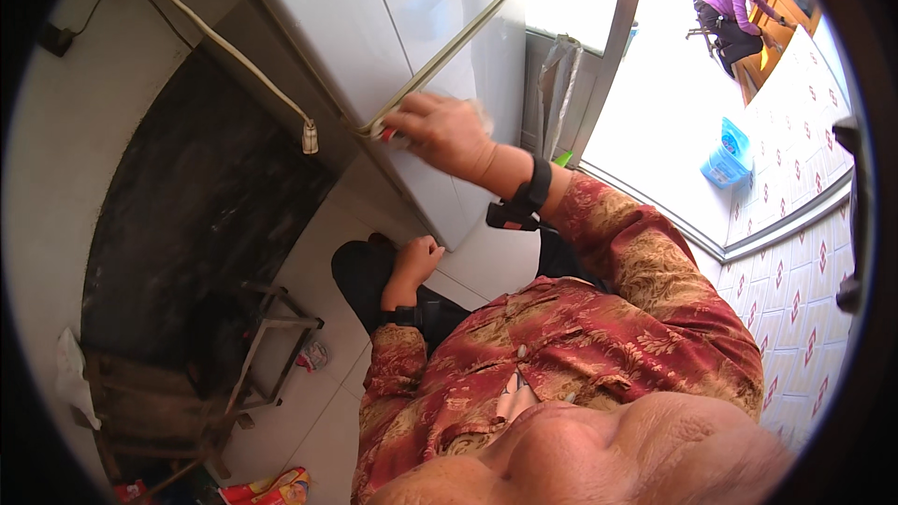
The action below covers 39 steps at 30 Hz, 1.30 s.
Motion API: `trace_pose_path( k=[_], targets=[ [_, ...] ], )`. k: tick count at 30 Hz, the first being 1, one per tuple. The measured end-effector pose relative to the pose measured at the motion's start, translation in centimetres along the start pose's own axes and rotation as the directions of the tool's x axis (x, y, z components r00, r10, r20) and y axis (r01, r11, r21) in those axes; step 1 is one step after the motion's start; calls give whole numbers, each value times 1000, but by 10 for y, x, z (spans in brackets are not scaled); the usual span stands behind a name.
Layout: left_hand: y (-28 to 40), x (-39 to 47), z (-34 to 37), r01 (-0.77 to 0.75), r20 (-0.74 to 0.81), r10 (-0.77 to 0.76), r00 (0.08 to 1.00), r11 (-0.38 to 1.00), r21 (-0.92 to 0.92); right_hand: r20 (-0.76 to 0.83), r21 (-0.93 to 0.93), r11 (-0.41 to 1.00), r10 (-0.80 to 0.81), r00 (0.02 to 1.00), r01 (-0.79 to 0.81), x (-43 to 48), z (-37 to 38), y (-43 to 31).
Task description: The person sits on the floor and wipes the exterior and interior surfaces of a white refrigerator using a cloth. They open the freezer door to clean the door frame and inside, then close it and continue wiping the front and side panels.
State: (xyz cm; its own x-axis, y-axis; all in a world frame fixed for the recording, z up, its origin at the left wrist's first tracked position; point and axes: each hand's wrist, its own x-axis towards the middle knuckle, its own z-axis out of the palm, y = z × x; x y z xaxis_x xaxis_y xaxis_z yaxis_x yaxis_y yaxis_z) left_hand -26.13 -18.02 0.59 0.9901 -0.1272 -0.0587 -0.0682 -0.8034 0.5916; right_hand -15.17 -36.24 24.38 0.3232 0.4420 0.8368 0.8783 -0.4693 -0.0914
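Observation:
My right hand (449, 137) grips a crumpled whitish cloth or wrapper (379, 129) with a bit of red on it. The fingers press it against the narrow raised trim (456, 45) crossing the front of a glossy white refrigerator or cabinet (435, 7). Much of the held piece is hidden by the fingers. Lower down, my left hand (417, 257) rests at my bent knee, its fingers loosely curled, with nothing visible in it. A dark strap device (533, 189) is on my right wrist, another (407, 315) on my left.
A white power strip (310, 137) hangs by its cable at left. Below stand a metal-framed stool (280, 315) and a wooden piece of furniture (147, 400). A red-yellow packet (270, 487) lies on the floor. Beyond the doorway are a blue tub (726, 158) and a person (733, 7) crouching by a wooden door.

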Motion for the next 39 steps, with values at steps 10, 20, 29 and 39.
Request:
trace_pose_path(
  k=[10,20,29,39],
  targets=[
    [-6,-11,0,51,48,-55,997,995,86,47,-91,995,-33,998,37,4,-11,19],
    [-19,-19,-2,77,20,-79,997,993,90,143,-373,819,515,845,-436,-8,-47,97],
    [-12,-28,-1,47,-103,-61,993,991,-128,582,73,366,740,337,-928,-195,4,71],
    [-4,-30,68,118,36,-115,993,862,-494,881,178,-437,470,-55,-882,-315,61,8]
  ],
)
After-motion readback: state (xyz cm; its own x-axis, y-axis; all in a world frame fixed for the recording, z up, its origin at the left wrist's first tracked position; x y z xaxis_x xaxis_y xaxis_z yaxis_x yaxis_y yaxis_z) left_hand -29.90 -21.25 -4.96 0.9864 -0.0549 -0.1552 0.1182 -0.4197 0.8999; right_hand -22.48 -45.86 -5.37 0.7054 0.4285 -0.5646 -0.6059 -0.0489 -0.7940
